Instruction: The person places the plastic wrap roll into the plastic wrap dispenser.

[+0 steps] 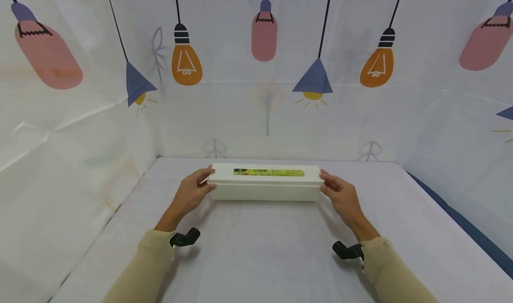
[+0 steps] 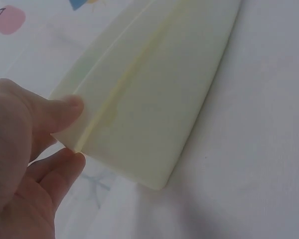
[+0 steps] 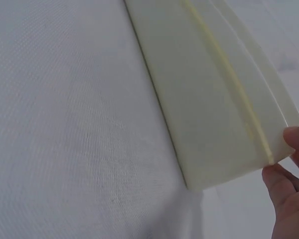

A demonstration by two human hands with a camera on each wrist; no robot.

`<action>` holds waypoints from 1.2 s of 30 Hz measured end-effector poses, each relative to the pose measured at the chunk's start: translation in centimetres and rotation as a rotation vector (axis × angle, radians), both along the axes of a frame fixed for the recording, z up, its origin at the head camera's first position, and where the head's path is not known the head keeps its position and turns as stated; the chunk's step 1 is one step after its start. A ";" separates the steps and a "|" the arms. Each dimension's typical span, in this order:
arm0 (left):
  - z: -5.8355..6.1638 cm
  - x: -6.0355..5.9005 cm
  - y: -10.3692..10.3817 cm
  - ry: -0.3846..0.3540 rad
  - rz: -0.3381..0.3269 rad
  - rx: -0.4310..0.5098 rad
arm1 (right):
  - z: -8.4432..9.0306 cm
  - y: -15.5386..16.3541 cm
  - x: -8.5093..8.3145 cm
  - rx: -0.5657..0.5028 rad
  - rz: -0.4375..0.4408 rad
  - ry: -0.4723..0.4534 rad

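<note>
**Both ends of the box in hand, lid not yet off**

With our left hand point(image 1: 191, 192) and right hand point(image 1: 341, 196) at either end, we hold the long cream plastic box with a green label point(image 1: 265, 182) between our fingers point(image 2: 65, 112), which pinch the lid's rim. It rests on the white-clothed table point(image 1: 264, 254). We judge the grip made; the lid sits closed, and any lifting or opening is left.

The box point(image 1: 264, 188) is cream-white, with a yellow-green label point(image 1: 268, 172) on its lid. The counter point(image 1: 260, 258) is white. The backdrop point(image 1: 256, 107) (white too) shows pink and orange bulbs, blue lampshades. Sleeves point(image 1: 140, 267) are beige.
</note>
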State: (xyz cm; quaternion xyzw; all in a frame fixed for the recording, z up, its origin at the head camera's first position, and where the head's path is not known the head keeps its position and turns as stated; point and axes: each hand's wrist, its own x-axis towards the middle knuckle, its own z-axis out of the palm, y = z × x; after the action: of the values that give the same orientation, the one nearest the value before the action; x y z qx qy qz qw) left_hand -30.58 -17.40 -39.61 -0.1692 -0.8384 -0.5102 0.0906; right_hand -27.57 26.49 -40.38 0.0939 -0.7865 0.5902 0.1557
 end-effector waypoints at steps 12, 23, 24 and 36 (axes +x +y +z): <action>0.0 -0.2 0.3 -0.003 0.042 -0.024 | 0.4 0.1 -0.8 0.064 0.004 0.014; -0.3 -0.2 0.3 0.005 0.028 -0.050 | -0.1 0.3 -0.3 0.092 -0.065 -0.046; -0.3 -0.2 0.3 0.006 0.029 -0.056 | 0.0 0.3 -0.3 0.089 -0.067 -0.047; -0.2 -0.5 0.4 -0.025 0.059 -0.106 | 0.0 0.3 -0.8 0.132 -0.090 -0.120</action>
State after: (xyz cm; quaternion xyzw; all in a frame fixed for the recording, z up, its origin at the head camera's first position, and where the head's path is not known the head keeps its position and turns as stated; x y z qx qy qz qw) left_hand -31.06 -17.04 -39.82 -0.1424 -0.8698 -0.4645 0.0859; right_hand -28.38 26.82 -40.35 0.0329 -0.8352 0.5338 0.1281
